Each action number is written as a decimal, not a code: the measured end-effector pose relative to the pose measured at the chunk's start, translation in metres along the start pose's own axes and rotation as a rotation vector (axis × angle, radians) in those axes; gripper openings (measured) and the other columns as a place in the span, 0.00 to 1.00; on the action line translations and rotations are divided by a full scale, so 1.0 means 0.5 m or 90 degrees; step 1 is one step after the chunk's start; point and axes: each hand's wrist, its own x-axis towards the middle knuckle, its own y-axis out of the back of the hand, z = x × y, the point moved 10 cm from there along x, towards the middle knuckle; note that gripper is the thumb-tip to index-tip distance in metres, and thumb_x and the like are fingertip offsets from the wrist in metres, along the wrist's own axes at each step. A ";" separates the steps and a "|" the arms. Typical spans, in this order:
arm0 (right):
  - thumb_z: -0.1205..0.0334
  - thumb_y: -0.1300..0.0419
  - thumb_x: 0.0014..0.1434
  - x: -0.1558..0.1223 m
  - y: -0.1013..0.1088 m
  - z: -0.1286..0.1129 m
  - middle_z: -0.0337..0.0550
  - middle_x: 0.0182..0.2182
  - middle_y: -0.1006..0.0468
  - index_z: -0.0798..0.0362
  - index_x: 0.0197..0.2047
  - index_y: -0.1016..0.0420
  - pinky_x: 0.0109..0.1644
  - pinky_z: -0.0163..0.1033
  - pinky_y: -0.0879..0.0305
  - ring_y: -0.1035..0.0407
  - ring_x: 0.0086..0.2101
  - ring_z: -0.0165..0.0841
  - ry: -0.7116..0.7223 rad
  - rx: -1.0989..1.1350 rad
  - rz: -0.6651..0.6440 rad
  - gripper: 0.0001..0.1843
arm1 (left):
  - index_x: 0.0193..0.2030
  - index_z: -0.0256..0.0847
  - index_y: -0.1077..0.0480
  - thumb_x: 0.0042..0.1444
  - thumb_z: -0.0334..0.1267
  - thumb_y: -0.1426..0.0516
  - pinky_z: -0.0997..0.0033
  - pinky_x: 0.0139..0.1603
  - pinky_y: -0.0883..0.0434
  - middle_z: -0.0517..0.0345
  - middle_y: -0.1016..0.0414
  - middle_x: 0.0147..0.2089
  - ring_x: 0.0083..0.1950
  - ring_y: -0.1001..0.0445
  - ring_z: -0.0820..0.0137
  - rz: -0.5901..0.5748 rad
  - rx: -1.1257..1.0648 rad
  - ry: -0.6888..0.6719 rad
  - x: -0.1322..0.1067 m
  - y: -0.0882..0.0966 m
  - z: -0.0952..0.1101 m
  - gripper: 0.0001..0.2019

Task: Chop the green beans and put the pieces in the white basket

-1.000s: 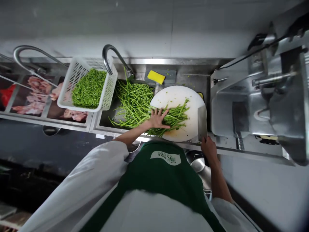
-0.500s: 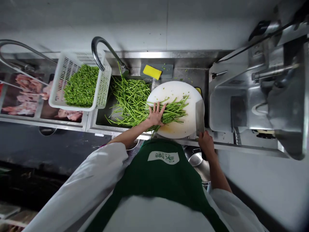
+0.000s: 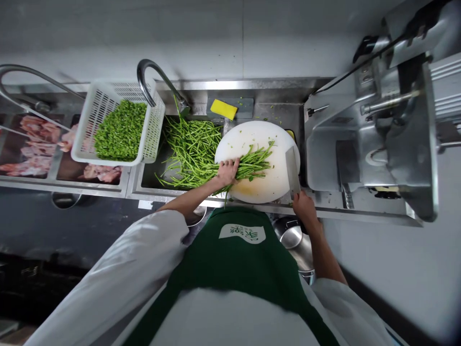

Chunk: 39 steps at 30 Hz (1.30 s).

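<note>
My left hand (image 3: 227,172) is closed over a bundle of long green stalks (image 3: 255,162), pressing it onto a round white cutting board (image 3: 252,131). The bundle's cut-looking ends point right, and its other end runs left toward a heap of loose stalks (image 3: 194,149) in the sink. At the board's right edge, my right hand (image 3: 304,207) grips a cleaver (image 3: 292,170) by its handle. The blade lies over the board's right side, apart from the stalks. Small green bits dot the board, and a yellowish stain shows near its front.
Left of the heap, a white plastic basket (image 3: 77,144) holds chopped greens (image 3: 120,132) over sinks with raw meat (image 3: 36,144). A curved faucet (image 3: 144,67) arches above. Behind the board lies a yellow sponge (image 3: 224,109). To the right stands a metal machine (image 3: 410,158) with another cleaver (image 3: 347,163).
My left hand's spread fingers have closed around the stalks, drawing the bundle together. My right hand still holds the cleaver at the board's right edge. The view has shifted slightly.
</note>
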 end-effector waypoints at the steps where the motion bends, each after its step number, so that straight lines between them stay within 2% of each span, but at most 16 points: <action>1: 0.61 0.55 0.73 -0.003 0.008 -0.003 0.59 0.39 0.19 0.63 0.51 0.27 0.43 0.40 0.37 0.24 0.42 0.43 0.012 -0.013 -0.004 0.19 | 0.78 0.31 0.55 0.49 0.51 0.31 0.50 0.67 0.41 0.33 0.34 0.66 0.63 0.33 0.46 -0.003 0.004 0.007 -0.011 -0.004 -0.006 0.57; 4: 0.60 0.56 0.74 -0.007 0.044 -0.025 0.60 0.40 0.18 0.62 0.51 0.27 0.44 0.41 0.36 0.23 0.43 0.45 0.051 -0.053 -0.006 0.19 | 0.78 0.31 0.56 0.50 0.49 0.31 0.50 0.68 0.42 0.32 0.35 0.67 0.63 0.33 0.46 -0.011 0.014 0.012 -0.041 -0.014 -0.020 0.57; 7: 0.58 0.57 0.75 0.005 0.091 -0.073 0.61 0.41 0.18 0.61 0.56 0.30 0.44 0.41 0.36 0.22 0.42 0.46 0.085 -0.078 0.010 0.21 | 0.78 0.32 0.55 0.49 0.49 0.31 0.51 0.69 0.43 0.32 0.36 0.67 0.64 0.34 0.46 -0.013 0.014 0.016 -0.056 -0.020 -0.033 0.56; 12: 0.57 0.59 0.76 0.082 0.136 -0.176 0.63 0.43 0.18 0.61 0.59 0.32 0.48 0.42 0.35 0.22 0.45 0.47 0.158 -0.113 0.010 0.22 | 0.79 0.33 0.56 0.50 0.49 0.32 0.48 0.69 0.44 0.31 0.37 0.68 0.64 0.34 0.45 -0.025 0.000 0.026 -0.056 -0.029 -0.032 0.56; 14: 0.57 0.58 0.76 0.120 0.135 -0.204 0.64 0.45 0.19 0.62 0.59 0.31 0.49 0.43 0.35 0.22 0.46 0.48 0.179 -0.120 0.003 0.22 | 0.78 0.33 0.55 0.49 0.47 0.31 0.46 0.69 0.45 0.31 0.37 0.68 0.64 0.34 0.44 -0.021 -0.002 0.047 -0.055 -0.028 -0.028 0.56; 17: 0.58 0.57 0.75 0.162 0.110 -0.227 0.64 0.46 0.19 0.62 0.58 0.30 0.50 0.42 0.35 0.23 0.48 0.47 0.199 -0.123 -0.037 0.22 | 0.78 0.32 0.54 0.48 0.45 0.31 0.43 0.70 0.46 0.30 0.36 0.67 0.63 0.34 0.44 -0.011 -0.009 0.079 -0.057 -0.024 -0.020 0.56; 22: 0.59 0.57 0.75 0.194 0.086 -0.225 0.64 0.49 0.20 0.61 0.59 0.30 0.51 0.42 0.36 0.24 0.49 0.45 0.188 -0.112 -0.062 0.21 | 0.78 0.31 0.54 0.48 0.42 0.31 0.41 0.72 0.49 0.29 0.38 0.68 0.65 0.36 0.44 -0.013 -0.032 0.099 -0.057 -0.021 -0.014 0.55; 26: 0.57 0.55 0.75 0.198 0.109 -0.213 0.62 0.48 0.20 0.60 0.57 0.28 0.49 0.41 0.36 0.24 0.49 0.46 0.190 -0.122 -0.068 0.21 | 0.78 0.31 0.53 0.49 0.42 0.31 0.40 0.71 0.49 0.29 0.37 0.68 0.64 0.36 0.43 -0.016 -0.037 0.108 -0.052 -0.023 -0.016 0.54; 30: 0.56 0.57 0.75 0.179 0.158 -0.208 0.63 0.45 0.19 0.61 0.59 0.31 0.49 0.42 0.36 0.24 0.47 0.48 0.191 -0.138 -0.014 0.23 | 0.77 0.31 0.52 0.50 0.41 0.32 0.38 0.70 0.48 0.28 0.36 0.67 0.63 0.35 0.42 -0.008 -0.036 0.116 -0.045 -0.026 -0.014 0.51; 32: 0.56 0.58 0.76 0.167 0.162 -0.216 0.64 0.44 0.19 0.62 0.60 0.32 0.50 0.43 0.36 0.23 0.46 0.48 0.201 -0.142 -0.014 0.23 | 0.77 0.31 0.51 0.51 0.41 0.33 0.38 0.70 0.48 0.28 0.36 0.67 0.63 0.35 0.42 -0.004 -0.038 0.123 -0.042 -0.027 -0.014 0.50; 35: 0.57 0.57 0.76 0.163 0.139 -0.235 0.63 0.44 0.19 0.61 0.60 0.32 0.51 0.43 0.36 0.23 0.47 0.47 0.213 -0.139 -0.042 0.22 | 0.77 0.34 0.50 0.55 0.41 0.36 0.37 0.70 0.48 0.30 0.35 0.67 0.63 0.34 0.42 -0.008 -0.038 0.134 -0.040 -0.028 -0.015 0.46; 39: 0.59 0.58 0.76 0.184 0.094 -0.261 0.63 0.47 0.20 0.60 0.58 0.31 0.51 0.43 0.35 0.24 0.48 0.47 0.204 -0.122 -0.071 0.21 | 0.76 0.36 0.49 0.60 0.42 0.40 0.35 0.70 0.48 0.31 0.35 0.67 0.64 0.34 0.42 -0.009 -0.055 0.147 -0.039 -0.027 -0.015 0.40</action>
